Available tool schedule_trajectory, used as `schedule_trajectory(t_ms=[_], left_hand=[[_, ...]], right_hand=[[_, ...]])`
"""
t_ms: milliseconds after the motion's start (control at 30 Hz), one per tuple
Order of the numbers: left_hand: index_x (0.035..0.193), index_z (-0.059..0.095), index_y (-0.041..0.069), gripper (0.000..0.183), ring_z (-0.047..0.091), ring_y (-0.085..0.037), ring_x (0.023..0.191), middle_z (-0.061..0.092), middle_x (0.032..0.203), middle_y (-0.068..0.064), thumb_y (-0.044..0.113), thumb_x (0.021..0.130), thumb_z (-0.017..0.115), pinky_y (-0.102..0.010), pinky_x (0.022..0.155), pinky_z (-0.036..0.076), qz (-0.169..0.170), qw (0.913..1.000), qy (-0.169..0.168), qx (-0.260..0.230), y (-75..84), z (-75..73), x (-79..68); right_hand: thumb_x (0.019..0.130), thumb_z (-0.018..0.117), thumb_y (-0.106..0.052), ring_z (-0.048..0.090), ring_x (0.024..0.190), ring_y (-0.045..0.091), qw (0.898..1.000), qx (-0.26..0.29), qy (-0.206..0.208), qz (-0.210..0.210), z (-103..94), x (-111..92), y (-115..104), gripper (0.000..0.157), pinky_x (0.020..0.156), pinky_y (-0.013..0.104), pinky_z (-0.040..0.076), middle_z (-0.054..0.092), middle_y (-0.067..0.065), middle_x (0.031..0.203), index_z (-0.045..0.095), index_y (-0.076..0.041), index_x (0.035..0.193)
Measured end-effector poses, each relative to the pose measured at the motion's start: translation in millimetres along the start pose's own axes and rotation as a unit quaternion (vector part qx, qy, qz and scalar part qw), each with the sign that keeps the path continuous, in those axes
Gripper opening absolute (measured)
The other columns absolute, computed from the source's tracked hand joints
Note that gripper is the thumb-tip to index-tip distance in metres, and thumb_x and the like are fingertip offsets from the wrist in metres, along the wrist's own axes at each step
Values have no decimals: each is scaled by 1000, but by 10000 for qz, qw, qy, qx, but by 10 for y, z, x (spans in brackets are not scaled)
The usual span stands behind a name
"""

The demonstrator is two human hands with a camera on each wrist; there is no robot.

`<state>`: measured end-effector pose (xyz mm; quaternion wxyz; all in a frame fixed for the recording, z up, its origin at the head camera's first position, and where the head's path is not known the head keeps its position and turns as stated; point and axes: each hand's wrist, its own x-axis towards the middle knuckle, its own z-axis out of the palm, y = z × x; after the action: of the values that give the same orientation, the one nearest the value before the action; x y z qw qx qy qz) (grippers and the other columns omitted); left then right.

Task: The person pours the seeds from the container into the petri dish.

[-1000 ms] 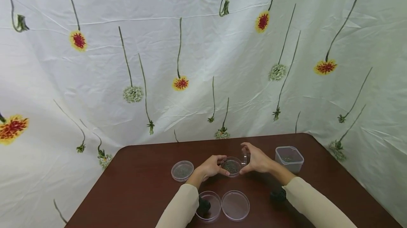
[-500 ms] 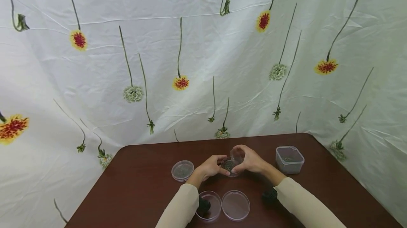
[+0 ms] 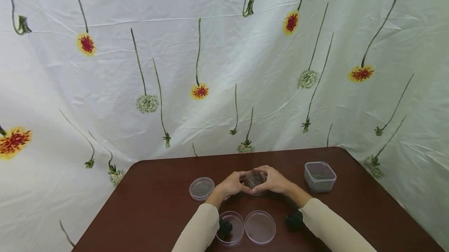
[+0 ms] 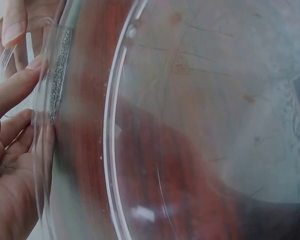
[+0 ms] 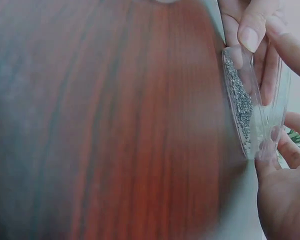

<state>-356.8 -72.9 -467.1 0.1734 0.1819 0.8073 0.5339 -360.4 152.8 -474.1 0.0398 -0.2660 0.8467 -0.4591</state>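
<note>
Near the middle of the table, my left hand point(image 3: 230, 184) holds the side of a clear petri dish point(image 5: 238, 107) with a layer of small dark grains in it. My right hand point(image 3: 276, 180) grips a clear round lid point(image 5: 280, 92) over that dish. Seen edge-on in the right wrist view, the lid is close against the dish's top; whether it sits fully down I cannot tell. Fingers of both hands nearly meet around the pair and cover part of the rims.
A covered petri dish with grains point(image 3: 201, 188) lies to the left. Two clear round dishes or lids, one partly behind the left sleeve and the other point(image 3: 260, 227) beside it, are nearer me. A square plastic tub point(image 3: 320, 177) with dark grains stands right. A flowered cloth point(image 3: 224, 57) hangs behind.
My right hand has brought the lid leftward from beside the dish, upright at first, then tilted down over the dish. The left hand has stayed on the dish.
</note>
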Motion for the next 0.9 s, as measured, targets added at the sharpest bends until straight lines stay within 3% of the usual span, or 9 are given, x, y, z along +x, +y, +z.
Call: schedule_trajectory(t_ms=[367, 533, 900], left_hand=[[151, 48, 0, 75, 41, -42, 143, 48, 153, -21, 1, 85, 84, -55, 111, 40, -59, 9999, -16, -86, -4, 0, -12], [152, 47, 0, 77, 42, -41, 142, 47, 152, -22, 1, 85, 85, -55, 110, 41, -134, 9999, 23, -94, -13, 1, -22], [156, 39, -1, 86, 39, -41, 145, 42, 157, -21, -6, 83, 83, -50, 111, 42, -116, 9988, -178, -450, 2, -39, -20]], right_hand=[[84, 85, -10, 27, 144, 55, 9916, 923, -847, 308, -129, -31, -18, 88, 112, 65, 31, 29, 33, 157, 36, 12, 153], [82, 87, -12, 28, 145, 53, 9910, 846, -1000, 274, -133, -23, -13, 93, 113, 65, 30, 29, 31, 158, 33, 12, 155], [81, 91, -17, 37, 139, 48, 9954, 444, -825, 187, -136, 14, -2, 93, 110, 63, 35, 33, 29, 156, 40, 9, 153]])
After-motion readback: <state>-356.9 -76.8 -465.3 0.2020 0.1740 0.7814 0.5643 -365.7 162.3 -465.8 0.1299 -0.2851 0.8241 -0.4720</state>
